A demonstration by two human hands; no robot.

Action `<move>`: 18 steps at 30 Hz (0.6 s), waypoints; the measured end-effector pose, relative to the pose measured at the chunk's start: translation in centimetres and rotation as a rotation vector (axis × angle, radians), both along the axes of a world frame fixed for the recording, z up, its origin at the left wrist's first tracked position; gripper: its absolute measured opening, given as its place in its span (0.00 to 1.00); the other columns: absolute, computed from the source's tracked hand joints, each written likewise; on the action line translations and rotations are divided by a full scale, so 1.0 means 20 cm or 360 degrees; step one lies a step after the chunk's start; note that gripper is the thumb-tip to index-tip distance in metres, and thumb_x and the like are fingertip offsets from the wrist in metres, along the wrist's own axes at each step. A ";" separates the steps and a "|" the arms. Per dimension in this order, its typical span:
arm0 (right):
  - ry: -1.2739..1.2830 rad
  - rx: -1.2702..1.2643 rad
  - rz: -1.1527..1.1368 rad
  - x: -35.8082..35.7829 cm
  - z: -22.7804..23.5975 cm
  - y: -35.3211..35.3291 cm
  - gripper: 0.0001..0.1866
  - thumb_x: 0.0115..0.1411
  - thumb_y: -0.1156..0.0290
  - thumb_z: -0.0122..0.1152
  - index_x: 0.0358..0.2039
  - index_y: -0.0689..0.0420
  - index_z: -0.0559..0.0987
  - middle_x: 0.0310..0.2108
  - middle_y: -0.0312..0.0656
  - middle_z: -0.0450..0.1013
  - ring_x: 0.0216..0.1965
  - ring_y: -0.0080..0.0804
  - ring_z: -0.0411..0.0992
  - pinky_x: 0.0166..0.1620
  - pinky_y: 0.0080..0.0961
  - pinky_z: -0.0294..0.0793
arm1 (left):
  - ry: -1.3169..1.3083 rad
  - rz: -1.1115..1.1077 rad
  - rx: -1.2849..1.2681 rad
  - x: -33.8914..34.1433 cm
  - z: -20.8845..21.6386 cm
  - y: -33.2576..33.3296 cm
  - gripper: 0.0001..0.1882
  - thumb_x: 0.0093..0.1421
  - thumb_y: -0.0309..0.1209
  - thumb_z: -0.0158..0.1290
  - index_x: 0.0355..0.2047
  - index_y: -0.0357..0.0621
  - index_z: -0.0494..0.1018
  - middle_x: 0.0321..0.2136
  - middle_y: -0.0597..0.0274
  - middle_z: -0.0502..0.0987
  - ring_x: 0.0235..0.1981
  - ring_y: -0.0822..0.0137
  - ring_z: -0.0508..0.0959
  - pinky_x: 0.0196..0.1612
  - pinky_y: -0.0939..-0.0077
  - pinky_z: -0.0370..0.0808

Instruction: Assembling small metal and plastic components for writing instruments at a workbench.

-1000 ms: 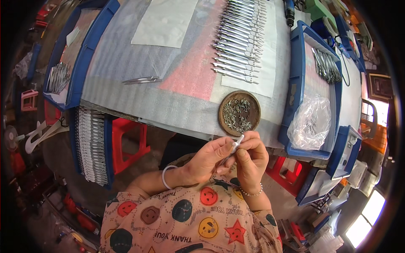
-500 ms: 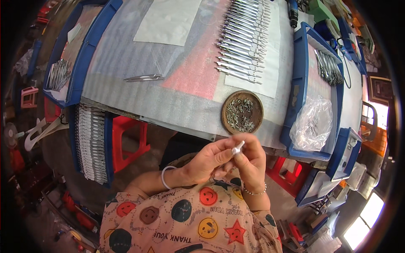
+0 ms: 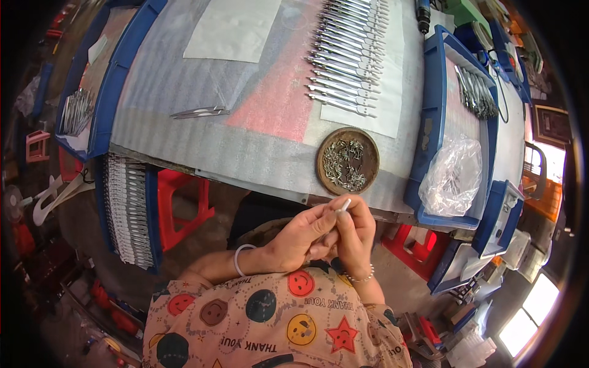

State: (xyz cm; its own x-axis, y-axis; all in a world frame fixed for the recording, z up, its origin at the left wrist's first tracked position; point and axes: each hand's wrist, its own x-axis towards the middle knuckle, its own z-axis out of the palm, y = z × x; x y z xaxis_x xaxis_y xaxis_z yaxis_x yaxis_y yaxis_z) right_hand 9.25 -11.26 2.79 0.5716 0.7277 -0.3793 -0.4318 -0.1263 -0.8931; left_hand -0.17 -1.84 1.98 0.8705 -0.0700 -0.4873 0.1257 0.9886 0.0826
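My left hand point(image 3: 299, 238) and my right hand point(image 3: 356, 234) meet in front of my chest, just below the table edge. Thumbs and fingers of both are closed around a small whitish rod-shaped piece point(image 3: 346, 205), whose tip sticks up between them. Its lower part is covered by my fingers, so its exact kind does not show. Right above my hands, a round brown bowl point(image 3: 322, 178) holds many small shiny metal pins or screws. Beyond it, several slim silver metal tools point(image 3: 346, 58) lie side by side in a long row on white paper point(image 3: 392, 92).
Tweezers-like metal pieces point(image 3: 201, 113) lie left on the table point(image 3: 184, 150). Blue trays hold metal tools at left point(image 3: 113, 80) and right point(image 3: 434, 116), the right one also a clear plastic bag point(image 3: 451, 178). Red stools point(image 3: 178, 211) stand under the table edge.
My hands still pinch the whitish piece together; it has turned more upright and its wider base is now covered by my fingers. The view has shifted slightly.
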 end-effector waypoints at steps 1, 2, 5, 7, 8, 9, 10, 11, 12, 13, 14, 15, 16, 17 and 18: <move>0.0062 -0.0020 -0.0085 -0.01 -0.01 0.00 0.07 0.63 0.73 0.50 0.40 0.61 0.69 0.33 0.38 0.71 0.21 0.15 0.68 0.26 0.09 0.67 | -0.0004 -0.0007 -0.0004 0.01 -0.01 0.00 0.15 0.64 0.43 0.46 0.43 0.47 0.66 0.18 0.72 0.64 0.12 0.82 0.59 0.18 0.90 0.59; 0.0064 -0.0021 -0.0083 0.00 -0.01 0.00 0.07 0.63 0.73 0.50 0.40 0.61 0.69 0.33 0.38 0.71 0.21 0.15 0.68 0.26 0.09 0.67 | 0.0014 -0.0011 -0.0005 0.01 -0.01 0.00 0.15 0.65 0.43 0.46 0.42 0.47 0.66 0.18 0.72 0.65 0.12 0.82 0.59 0.17 0.90 0.58; 0.0279 0.0100 0.0046 0.07 0.05 0.00 0.06 0.61 0.76 0.50 0.38 0.63 0.71 0.34 0.40 0.71 0.25 0.20 0.71 0.31 0.13 0.70 | 0.0004 -0.0047 0.0015 0.01 -0.01 0.00 0.15 0.65 0.44 0.45 0.41 0.46 0.67 0.18 0.71 0.65 0.12 0.82 0.59 0.16 0.90 0.56; -0.0376 0.0021 0.0129 0.12 0.03 -0.01 0.07 0.58 0.80 0.50 0.38 0.64 0.72 0.35 0.41 0.71 0.31 0.25 0.71 0.36 0.18 0.70 | -0.0026 -0.0082 0.0035 0.01 0.00 0.02 0.16 0.65 0.45 0.44 0.40 0.46 0.67 0.18 0.71 0.65 0.12 0.82 0.58 0.15 0.90 0.55; -0.0854 -0.0156 0.0205 0.17 0.03 -0.01 0.10 0.55 0.82 0.50 0.38 0.64 0.73 0.35 0.42 0.71 0.36 0.28 0.70 0.40 0.20 0.69 | -0.0091 -0.0048 0.0016 0.00 0.01 0.03 0.16 0.65 0.45 0.44 0.40 0.44 0.67 0.18 0.70 0.66 0.12 0.82 0.58 0.15 0.89 0.54; -0.0977 -0.0275 0.0143 0.21 0.02 0.00 0.10 0.55 0.81 0.53 0.39 0.62 0.74 0.35 0.43 0.71 0.33 0.29 0.70 0.38 0.20 0.69 | -0.0160 -0.0016 -0.0007 0.00 0.01 0.04 0.17 0.65 0.46 0.43 0.39 0.43 0.67 0.18 0.69 0.66 0.12 0.82 0.58 0.14 0.89 0.53; -0.1342 -0.0528 0.0229 0.25 0.06 0.02 0.11 0.54 0.79 0.57 0.39 0.60 0.74 0.34 0.45 0.70 0.33 0.36 0.71 0.36 0.24 0.69 | -0.0132 -0.0020 0.0022 0.00 0.00 0.05 0.19 0.65 0.47 0.43 0.38 0.42 0.67 0.19 0.69 0.66 0.12 0.82 0.58 0.14 0.89 0.53; -0.1568 -0.0623 0.0311 0.29 0.06 0.03 0.13 0.52 0.77 0.59 0.40 0.60 0.73 0.33 0.45 0.70 0.33 0.39 0.71 0.36 0.27 0.69 | -0.0139 -0.0025 0.0021 0.00 0.00 0.06 0.19 0.65 0.47 0.43 0.38 0.42 0.67 0.19 0.69 0.66 0.12 0.82 0.58 0.14 0.89 0.53; -0.1794 -0.0718 0.0397 0.32 0.06 0.04 0.14 0.51 0.76 0.61 0.40 0.60 0.73 0.33 0.46 0.70 0.33 0.43 0.70 0.35 0.30 0.69 | -0.0140 -0.0023 0.0028 0.00 -0.02 0.07 0.19 0.65 0.46 0.42 0.38 0.42 0.67 0.19 0.69 0.66 0.12 0.82 0.58 0.14 0.89 0.53; -0.1938 -0.0700 0.0478 0.34 0.06 0.05 0.13 0.50 0.76 0.61 0.37 0.60 0.72 0.31 0.47 0.68 0.33 0.47 0.68 0.34 0.35 0.68 | -0.0140 -0.0019 0.0036 -0.01 -0.02 0.07 0.19 0.65 0.46 0.42 0.38 0.42 0.67 0.19 0.69 0.66 0.12 0.82 0.57 0.14 0.89 0.53; -0.1941 -0.0700 0.0478 0.34 0.05 0.07 0.13 0.50 0.76 0.61 0.37 0.60 0.72 0.31 0.47 0.68 0.33 0.47 0.68 0.34 0.35 0.68 | -0.0141 -0.0007 0.0034 -0.01 -0.02 0.07 0.18 0.66 0.46 0.42 0.38 0.42 0.67 0.19 0.69 0.66 0.12 0.82 0.57 0.15 0.89 0.53; -0.2027 -0.0741 0.0608 0.35 0.04 0.08 0.11 0.50 0.75 0.60 0.35 0.59 0.71 0.29 0.47 0.66 0.32 0.47 0.67 0.33 0.37 0.67 | -0.0143 -0.0006 0.0035 -0.02 -0.02 0.07 0.18 0.66 0.46 0.42 0.38 0.42 0.67 0.19 0.69 0.66 0.12 0.82 0.57 0.15 0.89 0.53; -0.2110 -0.0782 0.0740 0.35 0.02 0.09 0.10 0.50 0.75 0.59 0.32 0.59 0.70 0.28 0.46 0.65 0.31 0.47 0.67 0.32 0.38 0.67 | -0.0138 0.0005 0.0010 -0.02 -0.02 0.07 0.18 0.66 0.46 0.42 0.38 0.42 0.67 0.19 0.69 0.66 0.12 0.81 0.57 0.15 0.89 0.53; -0.2121 -0.0778 0.0776 0.35 0.00 0.11 0.08 0.50 0.75 0.58 0.29 0.58 0.69 0.27 0.47 0.64 0.29 0.47 0.66 0.31 0.40 0.66 | -0.0132 0.0019 -0.0015 -0.03 -0.03 0.08 0.18 0.66 0.45 0.42 0.38 0.42 0.67 0.19 0.69 0.66 0.12 0.81 0.57 0.15 0.89 0.53; -0.2123 -0.0776 0.0780 0.36 -0.01 0.12 0.08 0.50 0.75 0.58 0.29 0.58 0.69 0.27 0.47 0.64 0.29 0.47 0.66 0.31 0.40 0.66 | -0.0133 0.0023 -0.0015 -0.03 -0.03 0.08 0.18 0.66 0.45 0.42 0.38 0.42 0.67 0.19 0.69 0.66 0.12 0.81 0.57 0.15 0.89 0.53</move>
State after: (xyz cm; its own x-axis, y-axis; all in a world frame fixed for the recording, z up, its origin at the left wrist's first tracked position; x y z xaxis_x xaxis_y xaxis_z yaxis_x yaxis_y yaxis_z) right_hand 16.39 -8.92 2.54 0.4270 0.9031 -0.0455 0.8144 -0.4060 -0.4147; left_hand -0.79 -0.29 1.37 0.9089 -0.0614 -0.4124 0.1044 0.9911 0.0825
